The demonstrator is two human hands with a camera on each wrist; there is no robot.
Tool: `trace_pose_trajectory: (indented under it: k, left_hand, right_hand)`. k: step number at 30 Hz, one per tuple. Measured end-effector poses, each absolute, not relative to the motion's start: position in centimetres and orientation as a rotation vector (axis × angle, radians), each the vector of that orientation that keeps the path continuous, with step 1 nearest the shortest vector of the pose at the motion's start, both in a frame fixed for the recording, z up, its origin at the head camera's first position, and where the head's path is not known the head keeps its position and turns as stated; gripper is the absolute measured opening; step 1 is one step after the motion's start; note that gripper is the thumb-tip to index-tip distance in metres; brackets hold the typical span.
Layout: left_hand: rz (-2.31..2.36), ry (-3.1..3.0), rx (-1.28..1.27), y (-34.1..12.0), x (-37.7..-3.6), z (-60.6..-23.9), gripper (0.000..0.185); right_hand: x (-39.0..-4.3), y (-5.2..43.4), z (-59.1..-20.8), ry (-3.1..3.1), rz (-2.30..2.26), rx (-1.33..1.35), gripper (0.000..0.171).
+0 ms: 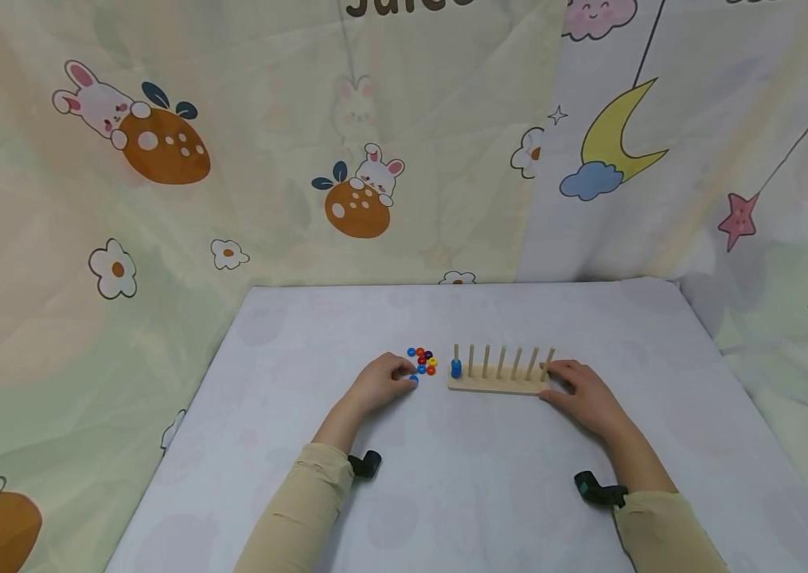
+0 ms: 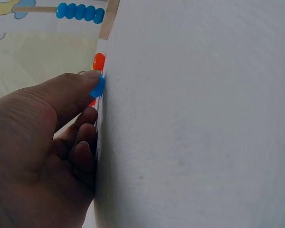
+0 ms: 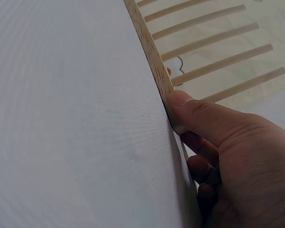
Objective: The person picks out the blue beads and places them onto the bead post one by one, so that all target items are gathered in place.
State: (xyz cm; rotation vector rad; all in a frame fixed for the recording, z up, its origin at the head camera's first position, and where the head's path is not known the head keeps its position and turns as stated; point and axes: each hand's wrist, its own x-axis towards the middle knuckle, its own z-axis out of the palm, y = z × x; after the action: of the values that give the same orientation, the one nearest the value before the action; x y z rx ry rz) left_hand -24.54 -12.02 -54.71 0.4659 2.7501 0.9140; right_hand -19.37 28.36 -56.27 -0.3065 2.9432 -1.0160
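From the head view, the left hand (image 1: 380, 383) sits at the near edge of a small heap of coloured beads (image 1: 423, 360) on the table (image 1: 289, 342), its fingers curled down over a blue bead (image 1: 414, 380) at the fingertips. Just to the right stands the wooden peg rack (image 1: 498, 383), with blue beads already stacked on its leftmost peg (image 1: 456, 368); the other pegs look bare. The right hand (image 1: 583, 390) rests against the rack's right end, fingers loosely bent around it, steadying it.

In the left wrist view, the thumb (image 2: 71, 88) and the fingers below it pinch the blue bead (image 2: 99, 86) right at the table surface, with an orange bead (image 2: 99, 61) just beyond. The stacked blue beads (image 2: 80, 11) show at the top of the frame.

In the right wrist view, the thumb (image 3: 194, 111) presses on the end of the rack's base (image 3: 154, 61), the remaining fingers tucked underneath (how tightly they close I cannot tell), and the bare pegs (image 3: 218, 61) run away from it.

My judgement: a bead is being picked from the heap. The next move calls for lifting it cleanly, carrying it to the rack and lining its hole over a peg tip while the right hand keeps the base from sliding.
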Motion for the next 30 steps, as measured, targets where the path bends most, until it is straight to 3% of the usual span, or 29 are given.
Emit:
trace_pose_trajectory:
  k: [30]
  left_hand:
    - [0.926,2.785,0.413,-11.79,-24.19,-55.10,0.018]
  right_hand:
    - [-19.30,28.23,-56.57,2.929,-1.050,-0.241,0.062]
